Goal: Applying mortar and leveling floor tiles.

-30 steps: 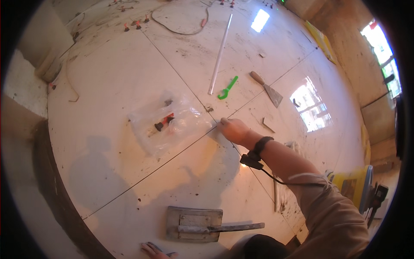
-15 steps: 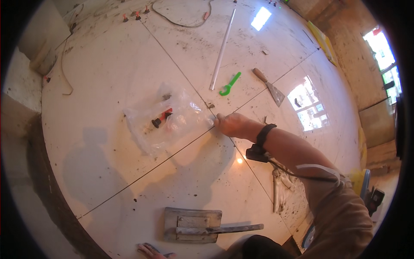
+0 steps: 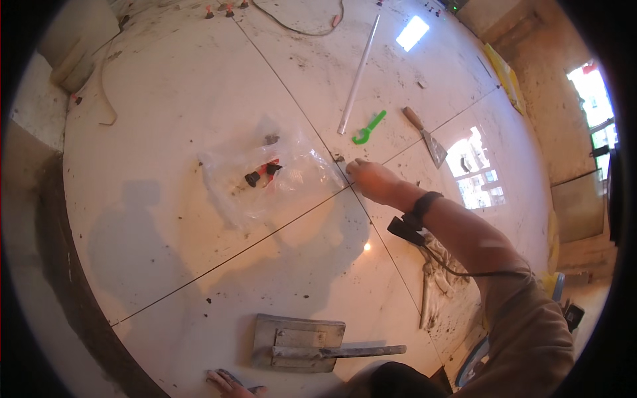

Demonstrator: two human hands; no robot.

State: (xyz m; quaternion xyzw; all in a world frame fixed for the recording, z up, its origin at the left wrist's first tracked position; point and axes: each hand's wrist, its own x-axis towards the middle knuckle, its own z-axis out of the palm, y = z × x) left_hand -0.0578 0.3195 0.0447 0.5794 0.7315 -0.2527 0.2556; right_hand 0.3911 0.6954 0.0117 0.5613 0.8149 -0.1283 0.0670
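Observation:
At the crossing of the tile joints, my right hand (image 3: 373, 182) is closed, its fingers pinched at the right corner of a clear plastic bag (image 3: 225, 199). A black strap circles that wrist. The bag lies crumpled on the tiles, with small red-and-black pieces (image 3: 263, 172) in or on it. Only part of my left hand (image 3: 229, 385) shows at the lower edge, fingers stretched out on the floor. Near it lies a flat rectangular trowel (image 3: 308, 341) with a long handle. Beyond my right hand are a green plastic wrench (image 3: 369, 128) and a scraper (image 3: 426, 136) with a wooden handle.
A white rod (image 3: 359, 73) lies on the light tiled floor (image 3: 199, 86). Crumpled dirty gloves (image 3: 434, 288) rest beneath my right forearm. At the back are a looped cable (image 3: 282, 25) and several red clips (image 3: 229, 10). Walls stand left and right.
The view has shifted slightly, so the floor things appear farther right. My right hand stays at the joint crossing. The red-and-black pieces have shifted a little, showing a second black end.

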